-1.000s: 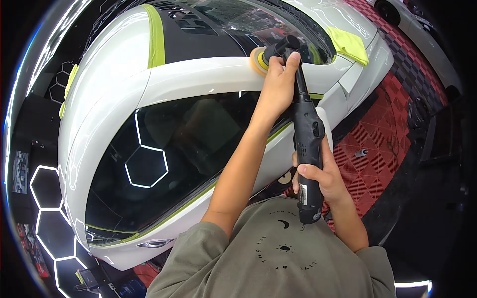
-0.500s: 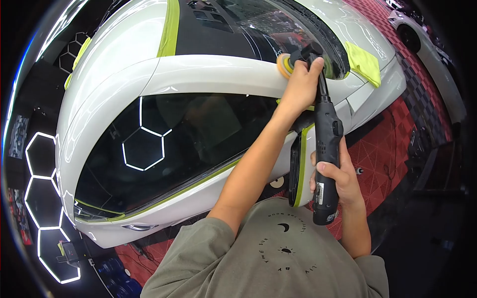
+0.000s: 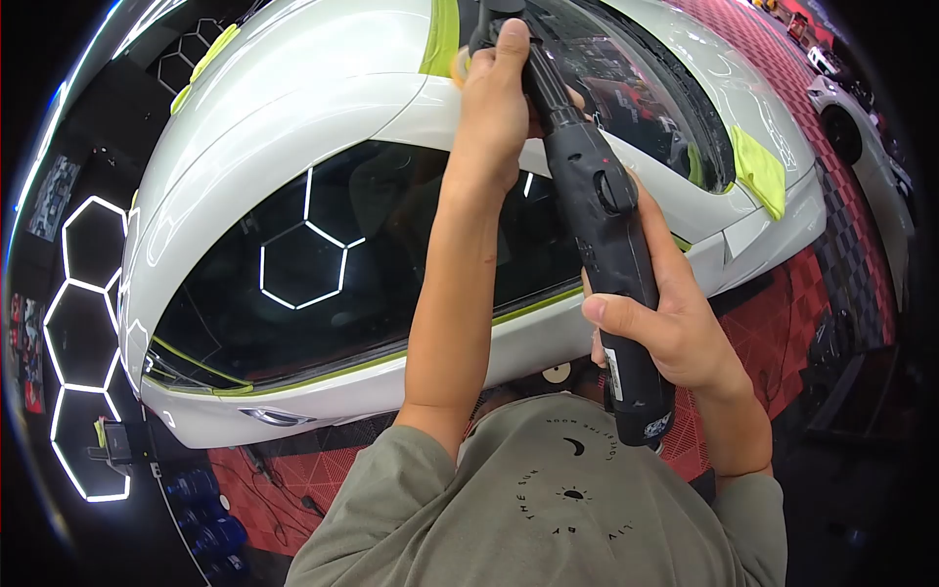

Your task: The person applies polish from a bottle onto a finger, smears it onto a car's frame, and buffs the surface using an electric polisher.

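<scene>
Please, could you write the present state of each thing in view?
Polisher: slanted; running or not, unclear
Left hand: closed around its head end
Right hand: wrapped around its body
Pad: partly hidden
Cloth: rumpled, lying on the white car
Tape: stuck on
Side window: shut
Wall lamps: lit

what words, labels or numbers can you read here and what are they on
"LIV BY THE SUN": ring on the shirt; a letter after LIV is unclear.
"LOVE BY THE MOON": small arc higher on that shirt, probable reading.
Too small to read: white label and end sticker on the black tool.
</scene>
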A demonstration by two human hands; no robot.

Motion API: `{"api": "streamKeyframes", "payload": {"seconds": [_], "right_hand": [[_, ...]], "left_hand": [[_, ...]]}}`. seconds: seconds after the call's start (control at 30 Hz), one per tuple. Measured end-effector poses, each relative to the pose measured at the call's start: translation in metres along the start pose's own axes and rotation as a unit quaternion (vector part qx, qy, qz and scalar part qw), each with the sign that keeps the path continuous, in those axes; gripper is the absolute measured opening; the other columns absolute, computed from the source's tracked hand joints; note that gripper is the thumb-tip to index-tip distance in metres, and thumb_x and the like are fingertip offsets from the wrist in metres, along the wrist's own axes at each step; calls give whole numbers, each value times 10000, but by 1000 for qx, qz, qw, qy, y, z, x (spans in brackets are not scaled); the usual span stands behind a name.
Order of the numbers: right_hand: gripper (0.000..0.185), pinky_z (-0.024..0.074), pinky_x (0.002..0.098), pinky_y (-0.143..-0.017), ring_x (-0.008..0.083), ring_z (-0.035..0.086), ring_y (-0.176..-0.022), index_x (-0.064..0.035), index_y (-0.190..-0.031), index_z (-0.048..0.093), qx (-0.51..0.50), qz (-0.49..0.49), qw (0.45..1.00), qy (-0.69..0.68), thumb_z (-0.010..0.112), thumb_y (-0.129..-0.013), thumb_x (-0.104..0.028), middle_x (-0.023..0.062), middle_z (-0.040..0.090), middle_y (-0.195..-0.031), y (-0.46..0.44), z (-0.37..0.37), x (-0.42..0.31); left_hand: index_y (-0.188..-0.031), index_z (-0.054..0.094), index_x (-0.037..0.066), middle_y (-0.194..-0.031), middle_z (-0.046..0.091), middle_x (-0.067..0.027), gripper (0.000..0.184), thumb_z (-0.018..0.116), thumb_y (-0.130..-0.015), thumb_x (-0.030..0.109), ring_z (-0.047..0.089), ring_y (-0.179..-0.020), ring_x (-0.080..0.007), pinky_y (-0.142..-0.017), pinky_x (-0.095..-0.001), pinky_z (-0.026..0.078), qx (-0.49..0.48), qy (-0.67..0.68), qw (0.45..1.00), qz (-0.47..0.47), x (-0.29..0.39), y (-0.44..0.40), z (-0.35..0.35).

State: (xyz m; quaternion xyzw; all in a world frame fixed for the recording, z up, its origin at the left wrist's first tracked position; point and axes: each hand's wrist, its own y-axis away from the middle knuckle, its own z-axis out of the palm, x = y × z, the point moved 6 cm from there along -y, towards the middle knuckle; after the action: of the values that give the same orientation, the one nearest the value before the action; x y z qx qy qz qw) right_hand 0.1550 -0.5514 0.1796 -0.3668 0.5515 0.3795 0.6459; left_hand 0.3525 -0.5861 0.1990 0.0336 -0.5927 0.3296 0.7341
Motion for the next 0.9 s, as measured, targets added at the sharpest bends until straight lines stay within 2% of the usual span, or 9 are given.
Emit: {"api": "streamKeyframes", "payload": {"seconds": [0.27,0.33,0.43,0.57,0.7,0.77,0.8,0.83,0.9], "right_hand": [[912,489,219,-689,83,555,-826,-59,-1560,146,-29,-73,992,97,674,-817,-55,84,505,-1182,1,0,-5],[918,497,225,-686,84,551,-849,-63,-1562,142,10,24,999,30,668,-809,-44,83,500,-1185,10,-10,4],[918,504,229,-676,78,546,-844,-66,-1562,143,23,30,999,33,667,-810,-38,75,498,-1176,12,-11,1],[933,390,317,-1035,225,456,-1245,-53,-1566,106,-47,-59,993,86,680,-831,-77,170,382,-1457,-3,2,-1],[955,347,336,-1073,233,418,-1291,-43,-1565,79,-44,-96,992,72,690,-836,-122,172,345,-1486,2,-9,9],[949,361,326,-1053,218,442,-1247,-42,-1564,84,4,-39,998,46,686,-835,-125,157,346,-1472,17,-35,24],[944,358,291,-1037,176,455,-1192,-45,-1563,95,28,-21,999,5,685,-829,-103,137,346,-1460,26,-47,32],[953,480,282,-895,148,553,-1001,-81,-1567,100,47,-17,999,7,689,-818,-90,122,445,-1321,33,-61,41],[972,556,285,-649,131,594,-748,-124,-1570,92,80,59,993,-69,691,-806,-88,97,510,-1105,52,-80,49]], "left_hand": [[-980,437,10,-696,662,-147,539,431,-1002,548,678,-550,-220,-490,-317,574,31,31,999,19,10,17,-5],[-1009,439,8,-703,666,-127,523,434,-1006,531,675,-569,-193,-457,-291,543,11,26,999,17,-11,9,6],[-939,512,14,-679,656,-108,518,432,-1011,521,659,-548,-192,-476,-292,542,-6,18,1000,-6,-11,6,11],[-905,536,32,-660,641,-128,502,431,-1013,511,653,-530,-224,-513,-321,571,39,20,999,15,18,15,-17],[-904,518,40,-649,630,-120,502,438,-1007,524,660,-533,-238,-520,-340,579,42,-2,999,24,6,15,0],[-897,502,52,-648,626,-123,502,453,-996,541,663,-537,-237,-512,-337,575,-8,-1,999,-34,-27,11,29],[-973,565,50,-683,641,-105,488,452,-1001,524,673,-599,-219,-598,-333,569,-7,-29,997,-77,-42,14,42],[-984,528,54,-711,654,-121,490,468,-990,540,676,-599,-232,-586,-338,569,-6,-23,995,-102,-58,15,58],[-992,441,69,-711,654,-132,468,475,-988,536,680,-587,-229,-524,-320,558,-32,-24,993,-113,-92,13,86]]}}
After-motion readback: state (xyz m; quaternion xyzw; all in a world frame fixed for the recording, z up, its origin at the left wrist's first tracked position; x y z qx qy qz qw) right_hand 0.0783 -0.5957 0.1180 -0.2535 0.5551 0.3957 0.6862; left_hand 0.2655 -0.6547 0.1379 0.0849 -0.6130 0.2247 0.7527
